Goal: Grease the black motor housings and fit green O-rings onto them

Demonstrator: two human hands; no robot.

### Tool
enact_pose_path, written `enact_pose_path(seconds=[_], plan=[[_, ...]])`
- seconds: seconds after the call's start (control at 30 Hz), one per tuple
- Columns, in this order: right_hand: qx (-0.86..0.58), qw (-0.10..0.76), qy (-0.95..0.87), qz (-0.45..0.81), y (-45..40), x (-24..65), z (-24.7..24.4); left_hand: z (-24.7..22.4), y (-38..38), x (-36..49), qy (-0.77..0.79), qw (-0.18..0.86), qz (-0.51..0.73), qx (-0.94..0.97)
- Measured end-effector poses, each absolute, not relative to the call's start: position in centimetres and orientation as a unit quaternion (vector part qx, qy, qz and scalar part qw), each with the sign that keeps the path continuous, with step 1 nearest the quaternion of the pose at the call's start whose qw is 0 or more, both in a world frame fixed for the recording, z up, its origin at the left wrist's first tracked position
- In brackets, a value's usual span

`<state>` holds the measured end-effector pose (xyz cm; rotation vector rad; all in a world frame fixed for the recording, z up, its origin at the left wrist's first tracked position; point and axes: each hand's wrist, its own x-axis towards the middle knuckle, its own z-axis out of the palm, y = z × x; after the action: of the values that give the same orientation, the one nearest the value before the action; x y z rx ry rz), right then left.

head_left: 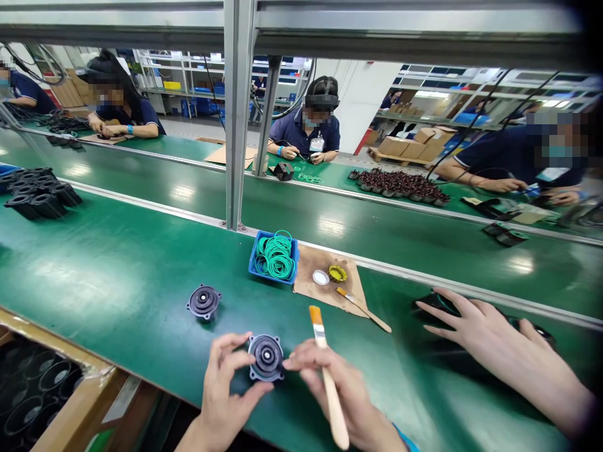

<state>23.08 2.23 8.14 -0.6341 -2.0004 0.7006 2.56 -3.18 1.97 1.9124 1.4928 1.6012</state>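
Between the thumb and fingers of my left hand (232, 370) is a round dark housing part (266, 356) with small screw lugs on its rim and a ringed centre. My right hand (336, 383) is closed around a paintbrush (333, 402) with a pale wooden handle; its orange bristles point up and away from the part. The fingertips of that hand meet the part's right edge. A similar round housing part (204, 302) rests on the green table, up and left of my hands.
Behind my hands are a blue bin (253, 271) of green rubber rings (277, 257) and cardboard (306, 282) with a yellow pot (337, 272) and a second brush (362, 309). A co-worker's hand (485, 339) reaches over dark parts at right. Black parts (40, 191) lie left.
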Motion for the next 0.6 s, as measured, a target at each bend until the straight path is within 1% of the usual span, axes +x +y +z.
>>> enact_pose_path(seconds=[0.1, 0.2, 0.33, 0.5, 0.6], plan=[[-0.335, 0.458, -0.713, 0.413, 2.4, 24.2, 8.8, 2.2, -2.8, 2.3, 0.560, 0.212, 0.511, 0.617], [-0.390, 0.451, -0.642, 0.482, 2.8, 24.9, 9.3, 2.2, -2.4, 2.2, 0.558, 0.278, 0.470, 0.625], [-0.446, 0.437, -0.616, 0.480, 3.1, 24.5, 9.8, 2.5, -2.1, 2.3, 0.551, 0.290, 0.473, 0.624], [-0.466, 0.368, -0.566, 0.571, 2.6, 23.2, 9.5, 2.6, -2.1, 2.3, 0.551, 0.301, 0.470, 0.621], [-0.470, 0.350, -0.550, 0.594, 2.4, 22.8, 8.8, 2.5, -2.1, 2.3, 0.548, 0.310, 0.465, 0.622]])
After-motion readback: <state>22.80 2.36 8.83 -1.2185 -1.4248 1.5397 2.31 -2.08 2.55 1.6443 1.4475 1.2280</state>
